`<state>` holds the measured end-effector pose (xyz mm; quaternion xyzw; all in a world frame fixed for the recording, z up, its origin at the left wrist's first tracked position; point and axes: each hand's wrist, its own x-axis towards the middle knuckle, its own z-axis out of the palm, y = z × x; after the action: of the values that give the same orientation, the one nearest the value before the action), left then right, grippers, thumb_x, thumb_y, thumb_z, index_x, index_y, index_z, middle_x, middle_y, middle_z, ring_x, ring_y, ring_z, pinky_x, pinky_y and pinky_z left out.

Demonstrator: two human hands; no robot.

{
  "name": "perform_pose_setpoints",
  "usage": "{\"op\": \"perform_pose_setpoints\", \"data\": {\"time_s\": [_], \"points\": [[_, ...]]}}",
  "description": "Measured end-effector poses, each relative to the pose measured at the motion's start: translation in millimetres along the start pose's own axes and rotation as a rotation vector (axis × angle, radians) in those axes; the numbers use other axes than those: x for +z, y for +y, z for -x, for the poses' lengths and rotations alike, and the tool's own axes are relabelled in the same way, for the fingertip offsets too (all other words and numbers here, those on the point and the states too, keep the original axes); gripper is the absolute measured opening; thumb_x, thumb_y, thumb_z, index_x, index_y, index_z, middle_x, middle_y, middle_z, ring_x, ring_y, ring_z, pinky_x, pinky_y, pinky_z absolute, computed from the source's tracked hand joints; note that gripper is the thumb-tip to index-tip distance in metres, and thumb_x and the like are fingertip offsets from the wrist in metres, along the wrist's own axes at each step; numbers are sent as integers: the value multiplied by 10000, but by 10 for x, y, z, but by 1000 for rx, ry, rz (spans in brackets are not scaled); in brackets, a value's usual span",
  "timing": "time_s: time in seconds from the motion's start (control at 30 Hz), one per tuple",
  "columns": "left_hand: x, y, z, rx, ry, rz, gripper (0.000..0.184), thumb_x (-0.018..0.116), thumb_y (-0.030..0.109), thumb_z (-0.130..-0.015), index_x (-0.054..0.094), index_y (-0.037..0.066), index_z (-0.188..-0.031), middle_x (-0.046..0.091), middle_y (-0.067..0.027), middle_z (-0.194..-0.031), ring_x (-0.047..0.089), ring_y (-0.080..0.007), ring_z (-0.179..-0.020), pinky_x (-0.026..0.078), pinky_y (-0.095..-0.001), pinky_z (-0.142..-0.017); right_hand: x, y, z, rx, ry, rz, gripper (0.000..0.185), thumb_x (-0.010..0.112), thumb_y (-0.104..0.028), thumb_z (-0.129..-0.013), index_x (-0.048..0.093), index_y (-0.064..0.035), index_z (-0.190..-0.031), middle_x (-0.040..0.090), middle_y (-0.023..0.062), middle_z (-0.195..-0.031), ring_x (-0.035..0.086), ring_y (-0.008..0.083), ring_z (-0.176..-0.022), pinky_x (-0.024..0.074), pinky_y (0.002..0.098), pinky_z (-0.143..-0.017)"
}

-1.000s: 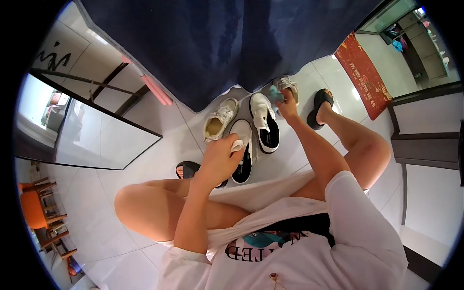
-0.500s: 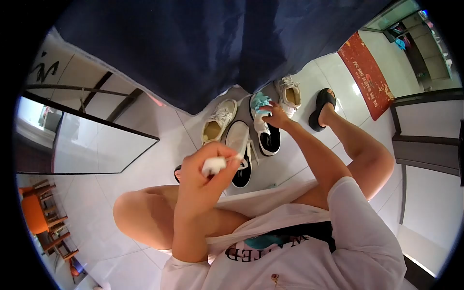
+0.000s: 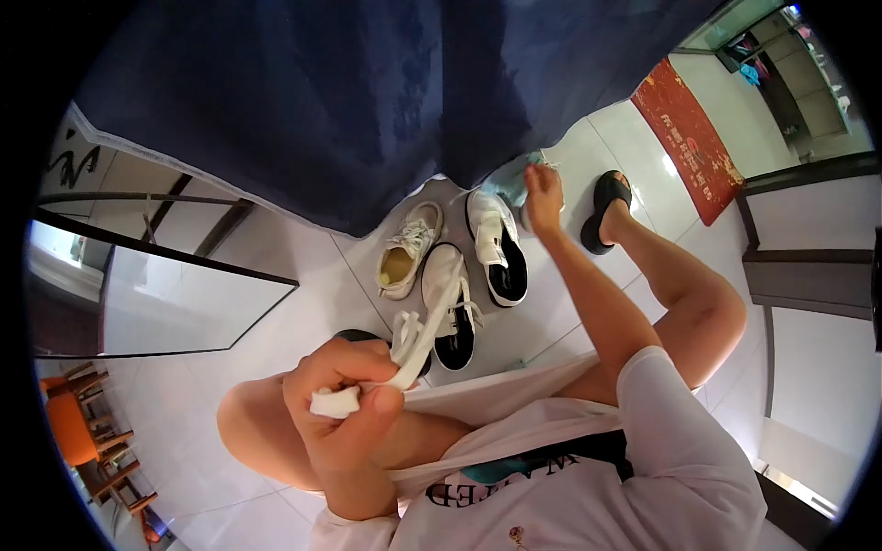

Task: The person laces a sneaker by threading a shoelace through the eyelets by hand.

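Note:
My left hand [image 3: 344, 399], at lower left, is closed around a white lace [image 3: 424, 344], whose loops and strands hang out toward the shoes. My right hand [image 3: 545, 195] is closed on a teal cloth-like thing [image 3: 510, 182], smeared by motion, over the toe of a white shoe with black insole [image 3: 501, 250]. A similar white shoe [image 3: 450, 317] lies nearer me, partly behind the lace. To its left is a worn cream shoe [image 3: 409, 250] with laces. Another worn shoe [image 3: 531, 220] is mostly hidden behind my right hand.
A dark blue curtain-like cloth [image 3: 367, 101] hangs across the top. My feet wear black slides [image 3: 602, 209], one on each side of the shoes. A red mat [image 3: 689, 142] lies at upper right. At left stand a dark-edged panel [image 3: 184, 298] and orange chairs [image 3: 69, 422].
My left hand has moved down and left, drawing the white lace out longer. My right hand has swung over the far shoe and back to the right with the teal thing.

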<state>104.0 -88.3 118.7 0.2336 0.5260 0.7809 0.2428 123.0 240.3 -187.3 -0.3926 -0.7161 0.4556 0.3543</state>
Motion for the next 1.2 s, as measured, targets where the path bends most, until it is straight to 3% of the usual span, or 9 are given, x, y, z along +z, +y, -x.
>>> {"op": "perform_pose_setpoints", "data": {"time_s": [0.23, 0.27, 0.4, 0.53, 0.7, 0.9, 0.97, 1.07, 1.2], "points": [[86, -57, -61, -131, 83, -44, 118, 609, 46, -801, 554, -48, -845, 546, -47, -631, 415, -34, -479, 281, -176, -425, -393, -506, -300, 169, -37, 199, 393, 586, -98, -776, 548, 23, -1147, 569, 209, -1111, 545, 301, -1051, 413, 342, -918], [94, -66, -69, -110, 73, -86, 119, 606, 52, -807, 553, -47, -847, 543, -43, -641, 420, -32, -484, 281, -177, -418, -404, -919, -79, 298, -229, -280, 366, 561, -86, -822, 533, 11, -1174, 580, 152, -1116, 548, 240, -1031, 419, 323, -905], [71, -18, -53, -77, 123, -66, 138, 595, 79, -827, 535, -42, -856, 536, -38, -656, 408, -31, -483, 300, -183, -426, -435, -1568, 877, -232, -1312, -299, 508, 617, -354, -842, 495, -51, -1232, 529, 98, -1188, 451, 217, -1135, 339, 352, -961], [46, 220, -73, 81, 551, -33, 139, 573, 111, -842, 493, -3, -837, 488, -9, -630, 349, -29, -453, 296, -160, -438, -345, -1675, 1206, -253, -1399, 35, 278, 660, -203, -809, 594, -24, -1011, 628, 95, -945, 587, 221, -858, 454, 334, -786], [-490, 767, -12, 314, 71, 447, 108, 425, 87, -931, 469, 8, -989, 355, 48, -581, 374, -33, -514, 405, -209, -545, -471, -1457, 884, -54, -1111, -136, 139, 596, -71, -828, 578, -1, -948, 576, 29, -758, 549, 131, -704, 442, 275, -652], [-1180, 1396, 141, 470, 237, 3, 175, 440, 116, -945, 498, -9, -1053, 353, 36, -615, 332, -53, -561, 309, -194, -555, -1157, -2362, 480, -101, -900, -271, 131, 521, -123, -900, 620, -56, -954, 472, -52, -669, 394, 23, -595, 318, 184, -520], [-1318, 1565, 223, 376, 111, -8, 171, 422, 111, -951, 501, -4, -1051, 353, 30, -624, 342, -51, -559, 307, -197, -551, -1318, -2564, 383, -116, -953, -329, 169, 527, -179, -918, 620, -54, -984, 470, -43, -656, 380, 36, -580, 307, 183, -520], [-1461, 1727, 421, 303, 384, -457, 163, 419, 152, -958, 493, 39, -1049, 442, 5, -644, 428, -47, -572, 282, -139, -414, -1463, -2621, 310, -58, -969, -218, 191, 532, -191, -912, 624, -29, -957, 480, -20, -659, 380, 59, -598, 307, 199, -545], [-1488, 1864, 703, 138, 450, -562, 146, 453, 161, -951, 520, 49, -1017, 553, -6, -758, 512, -28, -648, 347, -159, -465, -1547, -2536, 221, -97, -979, -6, 226, 538, -210, -904, 642, -10, -891, 470, -12, -659, 376, 89, -620, 313, 236, -577]]}}
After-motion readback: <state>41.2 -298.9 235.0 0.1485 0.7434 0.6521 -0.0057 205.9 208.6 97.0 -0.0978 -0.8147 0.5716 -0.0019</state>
